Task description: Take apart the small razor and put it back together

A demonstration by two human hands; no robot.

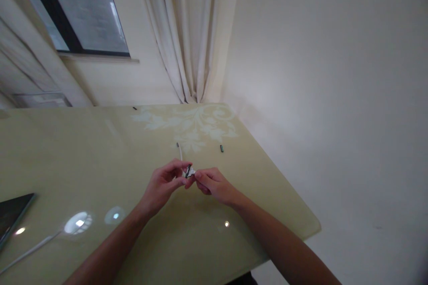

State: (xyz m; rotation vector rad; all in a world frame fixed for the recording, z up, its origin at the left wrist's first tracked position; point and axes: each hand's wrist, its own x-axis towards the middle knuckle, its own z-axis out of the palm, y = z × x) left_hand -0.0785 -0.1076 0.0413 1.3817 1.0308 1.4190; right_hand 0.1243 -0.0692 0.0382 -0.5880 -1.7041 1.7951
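The table (140, 142) was glossy and pale yellow-green with a white leafy scroll pattern, and the curtain (195, 31) hung in soft folds. The little gadget (189, 171) looked white with a dark edge, too small to make out properly. It sat above the tabletop, between both hands: left hand (163, 185) pinching its dark side, right hand (214, 182) gripping the white end in its fingertips.

A small white-and-dark piece (189, 171) (too blurred for detail) is held tilted above the glossy table (261, 182).
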